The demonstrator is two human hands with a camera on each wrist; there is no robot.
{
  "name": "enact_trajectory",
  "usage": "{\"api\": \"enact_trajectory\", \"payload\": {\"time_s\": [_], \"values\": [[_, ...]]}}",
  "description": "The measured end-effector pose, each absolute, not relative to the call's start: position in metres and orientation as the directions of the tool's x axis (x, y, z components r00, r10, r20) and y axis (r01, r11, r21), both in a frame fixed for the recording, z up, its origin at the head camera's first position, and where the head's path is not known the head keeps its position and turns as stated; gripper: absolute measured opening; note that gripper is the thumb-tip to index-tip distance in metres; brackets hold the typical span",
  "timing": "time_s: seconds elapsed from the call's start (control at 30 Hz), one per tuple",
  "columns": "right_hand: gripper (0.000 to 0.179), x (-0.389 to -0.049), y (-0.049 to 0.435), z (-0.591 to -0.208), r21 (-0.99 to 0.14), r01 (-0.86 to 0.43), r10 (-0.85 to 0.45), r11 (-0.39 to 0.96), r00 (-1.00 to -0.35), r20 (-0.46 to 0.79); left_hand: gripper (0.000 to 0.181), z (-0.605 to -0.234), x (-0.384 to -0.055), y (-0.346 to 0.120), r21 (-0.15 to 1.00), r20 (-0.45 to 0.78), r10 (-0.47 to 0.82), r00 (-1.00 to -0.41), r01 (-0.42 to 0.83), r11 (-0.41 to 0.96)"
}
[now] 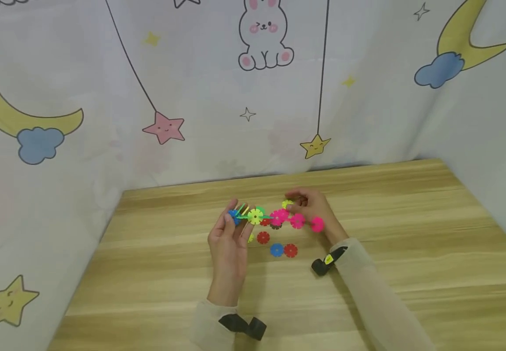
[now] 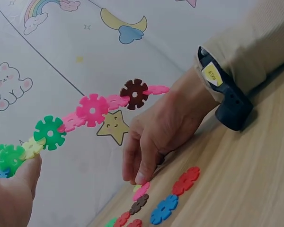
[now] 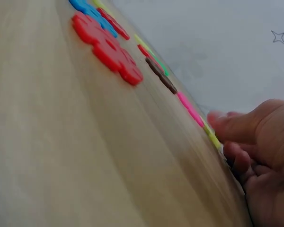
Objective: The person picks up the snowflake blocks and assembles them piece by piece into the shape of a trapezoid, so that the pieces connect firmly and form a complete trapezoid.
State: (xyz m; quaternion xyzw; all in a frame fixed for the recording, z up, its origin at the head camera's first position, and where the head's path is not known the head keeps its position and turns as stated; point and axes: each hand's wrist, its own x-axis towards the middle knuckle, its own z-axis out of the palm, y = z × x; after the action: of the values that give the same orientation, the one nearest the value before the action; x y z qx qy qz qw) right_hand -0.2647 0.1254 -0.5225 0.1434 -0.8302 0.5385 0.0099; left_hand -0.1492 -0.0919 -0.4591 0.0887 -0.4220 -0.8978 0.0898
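Note:
My left hand (image 1: 228, 239) holds one end of a chain of slotted plastic flower discs (image 1: 297, 221), thumb against a blue disc (image 1: 234, 217). In the left wrist view the chain runs up and rightward through green, yellow, pink and brown discs (image 2: 134, 93), passing in front of the right hand's wrist. My right hand (image 1: 312, 207) is low at the tabletop, thumb and fingertips about a yellow disc (image 3: 211, 136); its contact is partly hidden. Beside that disc lie a pink disc (image 3: 190, 109) and a brown disc (image 3: 161, 75).
Loose discs lie on the wooden table (image 1: 411, 234): a blue disc (image 1: 277, 250), a red disc (image 1: 291, 250) next to it, another red disc (image 1: 263, 238), and a green one (image 3: 160, 66). A printed white curtain (image 1: 209, 87) hangs around the table's back and sides.

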Motion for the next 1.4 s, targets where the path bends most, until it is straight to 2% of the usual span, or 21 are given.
{"api": "enact_trajectory", "payload": {"time_s": [0.1, 0.27, 0.67, 0.87, 1.17, 1.4], "values": [[0.034, -0.265, 0.125, -0.523, -0.843, -0.295, -0.242, 0.449, -0.949, 0.203, 0.044, -0.461, -0.148, -0.087, 0.771, -0.098, -0.234, -0.967, 0.075, -0.632], [0.032, -0.267, 0.124, -0.525, -0.815, -0.323, -0.267, 0.481, -0.939, 0.215, 0.042, -0.462, -0.147, -0.082, 0.784, -0.107, -0.277, -0.955, 0.090, -0.614], [0.038, -0.266, 0.123, -0.525, -0.861, -0.246, -0.249, 0.444, -0.958, 0.145, 0.033, -0.469, -0.152, -0.074, 0.766, -0.181, -0.325, -0.928, 0.074, -0.638], [0.037, -0.268, 0.135, -0.522, -0.922, -0.170, -0.187, 0.349, -0.976, 0.110, 0.036, -0.473, -0.152, -0.068, 0.748, -0.210, -0.304, -0.929, 0.048, -0.661], [0.040, -0.270, 0.157, -0.503, -0.995, -0.036, -0.085, 0.089, -0.996, 0.028, 0.037, -0.471, -0.152, -0.069, 0.727, -0.239, -0.282, -0.929, 0.021, -0.687], [0.037, -0.265, 0.159, -0.475, -0.987, -0.157, -0.091, -0.019, -0.983, 0.158, 0.039, -0.471, -0.153, -0.069, 0.727, -0.217, -0.276, -0.936, 0.034, -0.686]]}}
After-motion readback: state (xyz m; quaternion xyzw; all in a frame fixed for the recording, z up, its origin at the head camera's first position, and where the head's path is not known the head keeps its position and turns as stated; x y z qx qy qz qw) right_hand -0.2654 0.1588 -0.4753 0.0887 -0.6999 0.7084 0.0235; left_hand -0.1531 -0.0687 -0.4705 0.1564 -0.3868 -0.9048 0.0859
